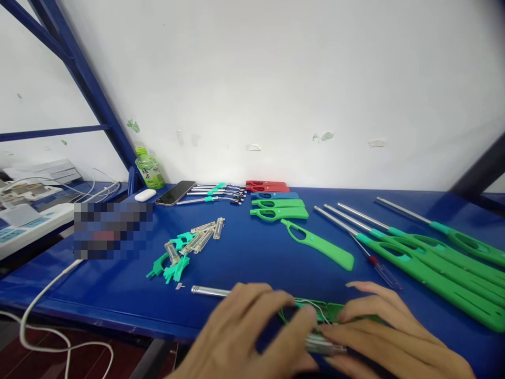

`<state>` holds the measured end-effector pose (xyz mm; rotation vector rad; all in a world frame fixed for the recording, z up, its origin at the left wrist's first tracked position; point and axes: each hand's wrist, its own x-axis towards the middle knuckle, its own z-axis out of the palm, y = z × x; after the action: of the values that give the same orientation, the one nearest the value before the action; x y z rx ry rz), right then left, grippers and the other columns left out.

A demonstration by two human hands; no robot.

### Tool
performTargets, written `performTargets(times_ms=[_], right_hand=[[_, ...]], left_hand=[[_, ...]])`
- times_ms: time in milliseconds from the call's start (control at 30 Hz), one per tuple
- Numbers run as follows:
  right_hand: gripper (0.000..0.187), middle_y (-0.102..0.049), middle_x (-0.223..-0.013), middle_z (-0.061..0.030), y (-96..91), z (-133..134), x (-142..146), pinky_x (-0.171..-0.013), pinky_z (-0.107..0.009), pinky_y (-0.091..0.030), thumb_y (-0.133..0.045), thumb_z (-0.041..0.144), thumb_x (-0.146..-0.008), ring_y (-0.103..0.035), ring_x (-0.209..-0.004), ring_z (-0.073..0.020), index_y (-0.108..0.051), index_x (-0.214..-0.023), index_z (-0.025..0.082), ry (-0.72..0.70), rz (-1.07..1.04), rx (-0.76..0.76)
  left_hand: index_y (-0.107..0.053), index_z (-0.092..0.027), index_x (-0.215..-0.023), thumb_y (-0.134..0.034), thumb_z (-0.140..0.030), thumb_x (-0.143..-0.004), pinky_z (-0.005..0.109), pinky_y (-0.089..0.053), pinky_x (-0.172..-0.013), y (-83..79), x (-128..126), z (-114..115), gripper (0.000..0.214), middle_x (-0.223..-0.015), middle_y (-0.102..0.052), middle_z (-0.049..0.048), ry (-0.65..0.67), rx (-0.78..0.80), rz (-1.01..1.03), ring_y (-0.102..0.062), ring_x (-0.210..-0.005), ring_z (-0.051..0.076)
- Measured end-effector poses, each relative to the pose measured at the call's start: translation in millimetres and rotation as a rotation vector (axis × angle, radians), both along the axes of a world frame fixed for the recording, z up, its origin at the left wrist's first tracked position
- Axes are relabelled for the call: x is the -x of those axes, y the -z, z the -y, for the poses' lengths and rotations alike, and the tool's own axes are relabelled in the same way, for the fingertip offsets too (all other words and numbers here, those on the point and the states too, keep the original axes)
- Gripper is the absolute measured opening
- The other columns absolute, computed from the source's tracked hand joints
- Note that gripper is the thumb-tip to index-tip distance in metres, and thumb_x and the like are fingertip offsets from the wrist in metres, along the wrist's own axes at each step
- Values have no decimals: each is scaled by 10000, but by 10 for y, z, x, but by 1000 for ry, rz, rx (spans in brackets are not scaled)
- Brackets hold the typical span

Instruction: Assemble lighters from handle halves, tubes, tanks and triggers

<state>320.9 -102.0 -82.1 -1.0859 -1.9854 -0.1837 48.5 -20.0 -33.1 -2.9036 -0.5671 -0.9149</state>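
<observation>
The left hand (252, 334) closes narrowly over a green shell (335, 311), thumb against fingers, seemingly to steady it while the tube (211, 291) sticks out toward ten o'clock. The right hand (390, 337) bends its fingers over the shell's other end and a clear tank (323, 345); blur hides whether it pinches or only presses, so its grip cannot be told. The shell lies at the near edge, between both hands, probably so each can reach it from its own side. A white wire (320, 308) shows in the gap.

From the hands, clear tubes (203, 238) and teal pieces (177, 269) lie heaped at ten, rods (209, 200) between ten and eleven, spare shells (290, 213) at eleven, apparently sorted by kind. A screwdriver (384, 273) lies between one and two, handle nearest the right hand, perhaps for easy reach; lighters (437, 281) lie side by side at two.
</observation>
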Motion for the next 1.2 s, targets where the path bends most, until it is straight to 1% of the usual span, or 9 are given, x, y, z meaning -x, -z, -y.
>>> performTargets(times_ms=[67, 133, 233, 333, 467, 600, 800, 1000, 1200], right_hand=[[368, -826, -859, 75, -5, 15, 15, -978, -413, -653, -826, 185, -881, -789, -794, -207, -766, -1205, 350, 69, -75, -21], [362, -819, -862, 75, -13, 24, 25, -982, -396, -649, -798, 165, -895, -780, -804, -195, -758, -1210, 338, 111, -141, -30], [353, -821, -881, 72, -22, 23, 29, -980, -380, -653, -789, 178, -908, -776, -821, -191, -752, -1222, 335, 138, -172, -36], [368, -821, -888, 79, -19, 19, 29, -986, -371, -652, -796, 168, -898, -777, -830, -188, -749, -1219, 342, 157, -154, -32], [368, -825, -902, 80, 0, 29, 31, -999, -377, -645, -784, 159, -906, -776, -828, -187, -746, -1222, 344, 160, -137, -37], [370, -832, -937, 83, 2, 33, 35, -1036, -373, -633, -783, 143, -911, -784, -840, -183, -738, -1218, 344, 176, -131, -32], [365, -837, -975, 54, 13, 13, 4, -1100, -341, -600, -794, 126, -916, -782, -854, -173, -742, -1244, 276, 120, -82, -89], [342, -836, -965, 60, 3, 3, 3, -1098, -315, -593, -796, 145, -926, -778, -858, -163, -738, -1236, 276, 118, -74, -87], [270, -834, -927, 60, -29, -10, 6, -1082, -298, -600, -799, 209, -951, -778, -838, -155, -742, -1207, 274, 119, -69, -66]], left_hand=[[-719, -295, -1270, -493, -303, -1151, 294, -635, -905, -38, 223, -133, 255, -1176, -800, 44, -169, -17, 109, -765, -1040, 195], [-748, -334, -1185, -506, -350, -1135, 344, -625, -947, -66, 557, -283, 247, -1144, -795, 16, -339, -3, 15, -774, -1020, 219], [-784, -367, -1099, -513, -443, -1085, 391, -640, -857, -54, 1068, -447, 281, -1118, -807, -2, -551, 21, -88, -792, -1000, 288], [-793, -384, -1034, -530, -419, -1034, 388, -637, -741, 8, 1330, -476, 266, -1054, -820, -28, -683, 141, -153, -809, -972, 321], [-798, -377, -1011, -548, -427, -1009, 364, -606, -652, 59, 1300, -427, 255, -1012, -822, -17, -722, 190, -163, -816, -895, 315], [-808, -362, -999, -530, -418, -1024, 360, -600, -717, 60, 1226, -452, 285, -1028, -823, 5, -690, 204, -205, -809, -844, 287], [-829, -360, -982, -503, -473, -1029, 322, -587, -773, 74, 1177, -486, 348, -1054, -823, -3, -649, 269, -174, -818, -899, 259], [-824, -339, -989, -414, -466, -1041, 361, -596, -793, 64, 937, -522, 433, -1126, -815, 19, -623, 310, -184, -812, -962, 280], [-780, -298, -1125, -317, -477, -1115, 390, -559, -788, 146, 848, -603, 496, -1247, -772, 55, -625, 278, -214, -788, -1005, 303]])
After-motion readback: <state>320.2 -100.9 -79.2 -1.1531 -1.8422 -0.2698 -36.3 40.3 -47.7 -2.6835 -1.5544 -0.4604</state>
